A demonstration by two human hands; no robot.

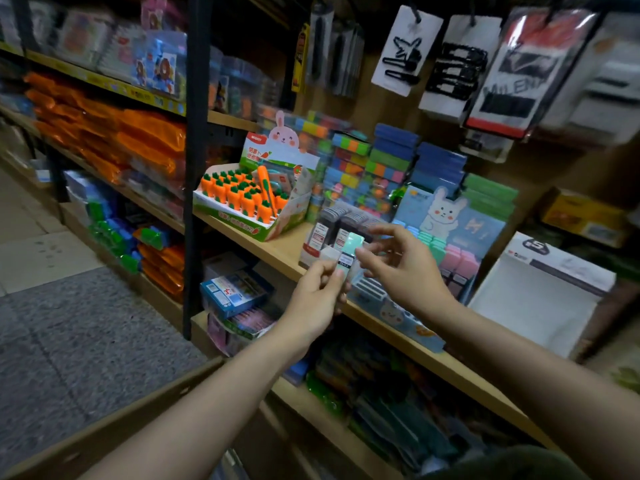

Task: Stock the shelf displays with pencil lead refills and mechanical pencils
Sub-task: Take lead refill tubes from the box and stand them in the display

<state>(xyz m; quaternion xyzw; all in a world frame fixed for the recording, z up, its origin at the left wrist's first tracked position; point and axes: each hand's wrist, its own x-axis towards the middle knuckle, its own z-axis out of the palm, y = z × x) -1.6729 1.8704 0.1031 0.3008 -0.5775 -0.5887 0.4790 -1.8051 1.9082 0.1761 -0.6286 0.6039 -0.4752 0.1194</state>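
My left hand [317, 297] holds the lower end of a small mint-green lead refill case [350, 254] with a dark label. My right hand [398, 265] pinches the same case near its middle, fingers spread above it. Both hands hover in front of the wooden shelf [280, 251]. Just behind the case stands a display box of lead refills [329, 233] with grey and white packs. To its right sits a blue bunny display [446, 223] with rows of pastel cases in green and pink.
A carrot-shaped pen display [249, 199] stands left of the refill box. Stacks of coloured sticky notes [374, 164] fill the shelf back. An open white box [533, 299] sits at right. Hair-clip cards [453, 60] hang above. A cardboard box edge [114, 424] lies below my arms.
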